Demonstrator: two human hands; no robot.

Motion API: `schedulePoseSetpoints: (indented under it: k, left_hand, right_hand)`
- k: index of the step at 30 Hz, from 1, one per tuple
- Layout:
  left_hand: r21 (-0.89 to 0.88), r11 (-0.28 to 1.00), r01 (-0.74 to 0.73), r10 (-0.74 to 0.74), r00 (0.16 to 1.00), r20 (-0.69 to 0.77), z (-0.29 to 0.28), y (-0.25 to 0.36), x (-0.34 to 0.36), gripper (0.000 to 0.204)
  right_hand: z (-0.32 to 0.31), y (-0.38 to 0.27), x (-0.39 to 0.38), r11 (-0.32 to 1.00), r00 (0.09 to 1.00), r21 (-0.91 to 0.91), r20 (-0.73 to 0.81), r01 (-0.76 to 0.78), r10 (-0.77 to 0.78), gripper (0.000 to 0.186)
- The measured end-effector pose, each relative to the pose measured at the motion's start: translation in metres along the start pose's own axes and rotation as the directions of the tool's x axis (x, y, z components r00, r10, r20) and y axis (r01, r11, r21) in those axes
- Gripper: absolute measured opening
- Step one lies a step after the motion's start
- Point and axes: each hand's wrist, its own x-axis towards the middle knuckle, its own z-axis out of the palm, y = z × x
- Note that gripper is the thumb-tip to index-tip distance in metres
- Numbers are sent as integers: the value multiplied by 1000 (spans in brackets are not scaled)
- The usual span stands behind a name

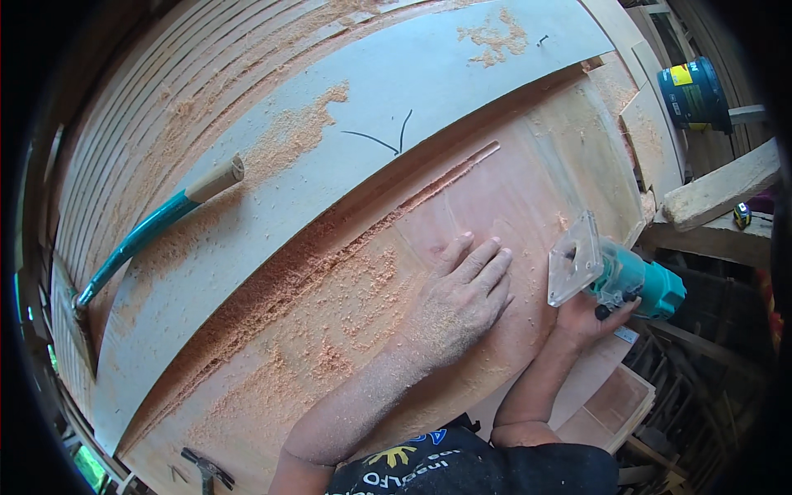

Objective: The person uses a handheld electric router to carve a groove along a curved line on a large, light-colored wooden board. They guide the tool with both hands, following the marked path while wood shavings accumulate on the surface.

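My left hand (466, 299), dusted with sawdust, lies flat with its fingers stretched out on the pinkish wooden panel (495, 198). To the right, my right hand (587, 320) is wrapped round a teal trim router (631, 280). The router is tilted on its side, its clear square base (575, 257) facing the panel and apart from the left hand. Beyond the left hand runs a straight shallow groove (450, 173) edged with shavings. A pale curved board (396, 91) lies across the panel's far side, with pencil-like dark lines on it and patches of sawdust.
At the left a teal rod with a wooden end (157, 223) rests across the pale board. A black clamp-like tool (208, 470) lies at the lower left. On the right are a dark bucket (695, 95), a thick wooden beam (722, 188) and a tape measure (742, 216).
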Motion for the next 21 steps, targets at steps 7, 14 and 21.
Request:
schedulePoseSetpoints:
  k: [7,14,21]
  left_hand:
    - [20,1000,-10,10,1000,-11,-1,-1,1,26]
    - [-54,998,30,-44,961,-273,34,-2,0,26]
    - [108,994,3,50,874,-483,78,-6,22,11]
  right_hand:
    - [10,-3,2,998,998,-13,-21,67,-67,86]
    - [0,-13,27,972,964,-182,-195,148,-183,60]
    - [10,48,64,982,997,-187,77,23,-8,55]
